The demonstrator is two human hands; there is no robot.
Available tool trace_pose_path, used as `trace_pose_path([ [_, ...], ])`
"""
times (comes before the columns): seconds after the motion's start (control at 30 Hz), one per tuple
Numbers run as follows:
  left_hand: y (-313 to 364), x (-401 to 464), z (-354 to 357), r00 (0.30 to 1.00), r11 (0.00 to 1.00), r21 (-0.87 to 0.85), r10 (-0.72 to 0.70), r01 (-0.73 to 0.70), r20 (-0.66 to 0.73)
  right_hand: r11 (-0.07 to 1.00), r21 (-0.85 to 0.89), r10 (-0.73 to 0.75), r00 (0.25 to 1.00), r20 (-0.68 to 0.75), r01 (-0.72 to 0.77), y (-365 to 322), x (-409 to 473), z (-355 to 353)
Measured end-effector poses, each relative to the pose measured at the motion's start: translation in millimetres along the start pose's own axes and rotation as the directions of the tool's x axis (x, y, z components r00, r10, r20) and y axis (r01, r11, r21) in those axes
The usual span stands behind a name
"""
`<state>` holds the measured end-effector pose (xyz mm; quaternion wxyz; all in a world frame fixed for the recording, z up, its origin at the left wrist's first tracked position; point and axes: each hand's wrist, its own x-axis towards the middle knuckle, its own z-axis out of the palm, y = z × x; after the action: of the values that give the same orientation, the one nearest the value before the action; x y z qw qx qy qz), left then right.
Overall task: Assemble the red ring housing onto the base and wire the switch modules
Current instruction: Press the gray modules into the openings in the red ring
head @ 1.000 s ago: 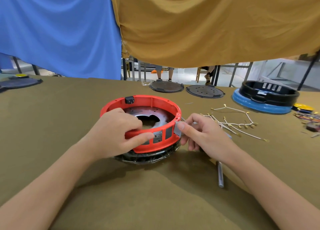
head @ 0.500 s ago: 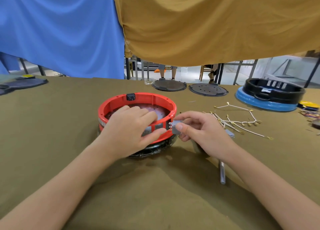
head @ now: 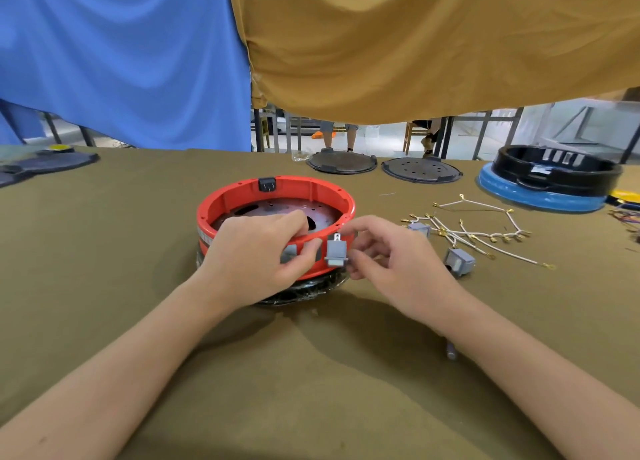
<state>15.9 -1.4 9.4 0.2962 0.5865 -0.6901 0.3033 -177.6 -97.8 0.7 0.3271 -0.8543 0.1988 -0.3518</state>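
A: Where's the red ring (head: 221, 205)?
B: Mid-table, sitting on the black base (head: 304, 291), of which only the near edge shows below it. A black socket (head: 267, 184) is clipped to its far rim.

A: The hands?
B: The left hand (head: 258, 255) is curled over the near rim, fingers inside and thumb against the outer wall, gripping the ring. The right hand (head: 388, 262) pinches a grey switch (head: 336, 252) between its fingertips, right at the outer wall beside the left thumb. I cannot tell whether the switch touches the ring.

A: Around them?
B: To the right, two more grey switches (head: 459, 261) lie on the olive cloth (head: 104, 251) among white wires (head: 485, 238) with brass terminals. A metal rod (head: 451, 350) peeks out by the right forearm. Farther back lie two dark discs (head: 420, 170), and to the right of them a black housing (head: 554, 168) on a blue ring (head: 540, 198). Blue and mustard sheets hang behind.
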Motion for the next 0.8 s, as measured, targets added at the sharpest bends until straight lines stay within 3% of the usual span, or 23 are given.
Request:
trace_pose_path([
  [0.17,1.4,0.2,0.9,1.0,1.0,0.004,0.007,-0.007,-0.001,0.989,-0.104,-0.105,0.994,0.021,0.106,-2.7,-4.5,-2.0],
  [0.3,0.4,0.2,-0.6,1.0,1.0,0.0,0.014,-0.014,0.025,0.975,-0.201,-0.095,0.995,0.017,0.097,-3.5,-3.4,1.8],
  [0.4,0.1,0.2,-1.3,1.0,1.0,-0.01,0.011,-0.011,0.028,0.999,0.05,-0.007,1.0,-0.008,0.007,-3.8,-1.6,2.1],
  [0.53,-0.7,0.2,-2.0,0.999,1.0,-0.012,0.014,-0.014,0.031,0.928,0.354,0.114,0.993,0.028,-0.117,0.4,-1.0,-2.8],
  [0.7,-1.8,-0.1,-3.0,0.999,1.0,-0.023,0.01,-0.009,0.039,0.882,0.449,0.145,0.989,0.026,-0.141,1.0,0.9,-3.7],
  [0.8,-1.4,-0.9,-1.9,0.999,0.999,-0.032,0.005,-0.004,0.034,0.91,0.375,0.181,0.983,0.024,-0.177,0.5,0.3,-1.8],
])
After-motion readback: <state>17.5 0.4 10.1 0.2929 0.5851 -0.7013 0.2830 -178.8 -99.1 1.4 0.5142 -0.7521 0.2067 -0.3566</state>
